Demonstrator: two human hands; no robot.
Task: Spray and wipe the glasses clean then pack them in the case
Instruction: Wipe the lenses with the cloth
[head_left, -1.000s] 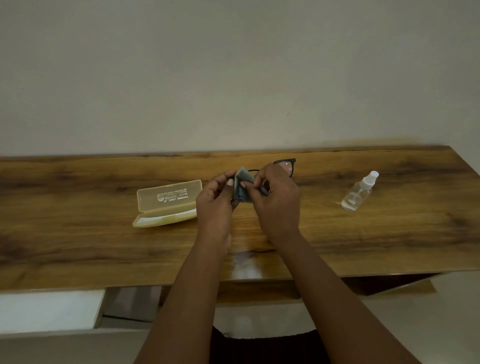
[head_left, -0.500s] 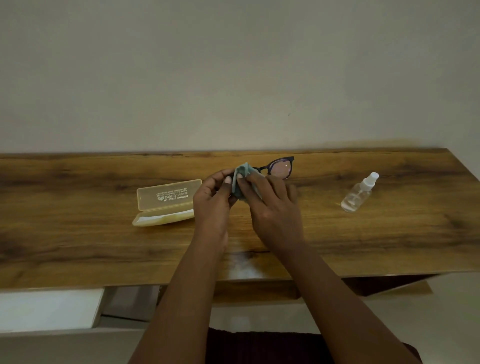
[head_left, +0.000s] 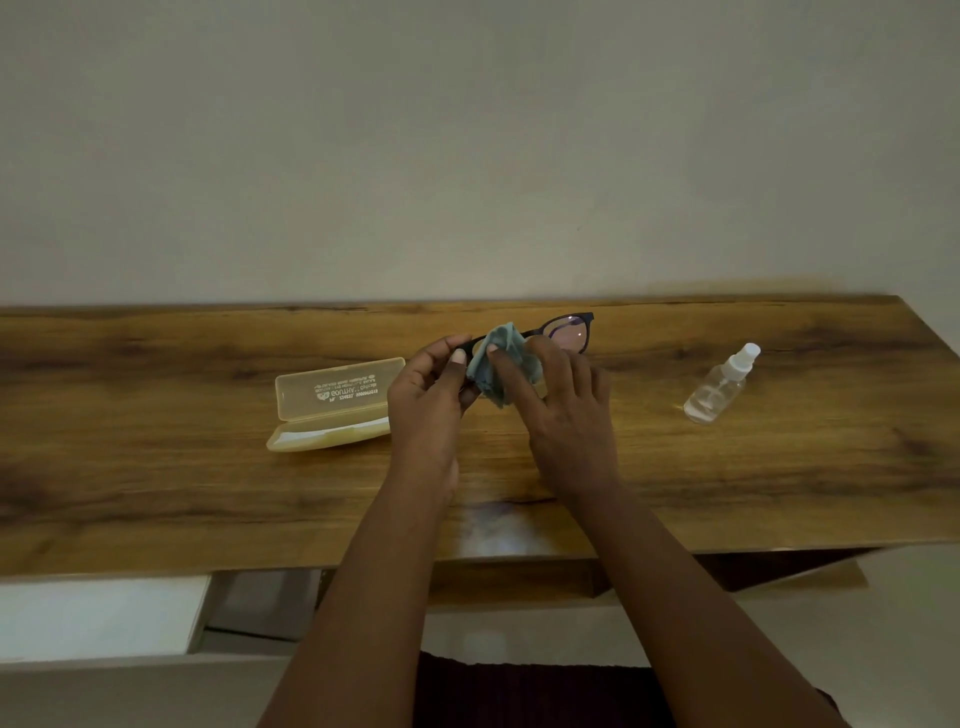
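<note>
Black-framed glasses (head_left: 570, 332) are held above the wooden table (head_left: 156, 467), near its back edge. My left hand (head_left: 426, 395) pinches the frame's left end. A grey-blue cleaning cloth (head_left: 498, 358) is wrapped over the left lens, and my right hand (head_left: 561, 405) pinches it there with thumb and fingers. The right lens shows bare beyond my fingers. A yellowish translucent glasses case (head_left: 332, 402) lies open on the table to the left of my hands. A small clear spray bottle (head_left: 719, 387) with a white nozzle stands to the right.
A plain wall rises right behind the table. Below the table's front edge, a white surface (head_left: 93, 618) shows at the lower left and a wooden shelf part (head_left: 519, 582) in the middle.
My hands have spread slightly and the glasses have turned, so more of the frame and the right lens shows. The cloth has shifted over the left lens.
</note>
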